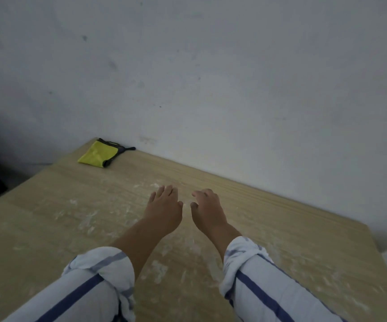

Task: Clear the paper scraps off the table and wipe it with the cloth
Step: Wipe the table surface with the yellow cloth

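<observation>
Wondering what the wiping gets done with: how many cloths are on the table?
1. The yellow cloth lies at the far left corner of the table, by the wall. Others could lie outside the view.

Quantity of tables: one, a light wood-grain rectangular table (281, 217). Quantity of cloths: one, a folded yellow fabric cloth with dark edging (98, 154). Quantity of hands: two, consisting of one bare left hand (164, 208) and one bare right hand (207, 210). Quantity of sleeves: two, both rolled white fabric with dark blue stripes, consisting of one left sleeve (90, 282) and one right sleeve (257, 275). Quantity of walls: one, a pale grey plastered wall (234, 77). Quantity of small whitish paper scraps (158, 270): many. The scraps are blurred and faint, so an exact figure cannot be determined.
</observation>
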A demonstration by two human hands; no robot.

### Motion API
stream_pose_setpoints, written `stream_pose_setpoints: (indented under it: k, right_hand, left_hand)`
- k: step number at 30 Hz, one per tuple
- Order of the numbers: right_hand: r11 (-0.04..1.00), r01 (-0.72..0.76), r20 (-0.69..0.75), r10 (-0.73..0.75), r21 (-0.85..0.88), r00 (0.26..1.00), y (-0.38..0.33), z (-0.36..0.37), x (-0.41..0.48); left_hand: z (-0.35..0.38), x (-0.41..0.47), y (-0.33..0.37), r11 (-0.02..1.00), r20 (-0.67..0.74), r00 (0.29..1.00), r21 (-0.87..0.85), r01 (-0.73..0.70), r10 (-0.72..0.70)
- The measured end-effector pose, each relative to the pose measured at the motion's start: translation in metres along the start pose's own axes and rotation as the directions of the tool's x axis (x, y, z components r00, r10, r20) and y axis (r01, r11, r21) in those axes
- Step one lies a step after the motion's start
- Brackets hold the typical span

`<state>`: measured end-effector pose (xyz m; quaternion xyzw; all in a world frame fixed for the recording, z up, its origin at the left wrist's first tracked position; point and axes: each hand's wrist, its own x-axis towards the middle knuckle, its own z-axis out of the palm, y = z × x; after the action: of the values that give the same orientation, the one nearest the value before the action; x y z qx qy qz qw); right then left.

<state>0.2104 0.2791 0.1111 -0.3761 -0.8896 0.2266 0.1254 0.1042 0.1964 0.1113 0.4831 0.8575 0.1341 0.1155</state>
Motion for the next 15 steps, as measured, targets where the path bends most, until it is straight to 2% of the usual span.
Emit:
stream_pose_setpoints:
  k: [10, 15]
  right_hand:
    - [0.995, 0.086, 0.106, -0.092, 0.06, 0.99, -0.093, 0.088, 0.077]
    - [0.994, 0.03, 0.129, -0.043, 0.103, 0.991, -0.148, 0.151, 0.146]
  left_hand:
    - [-0.021, 0.041, -0.135, 0.987, -0.013, 0.988, -0.048, 0.155, -0.156]
    - [-0.035, 0.098, -0.233, 0.985, 0.019, 0.986, -0.051, 0.165, -0.164]
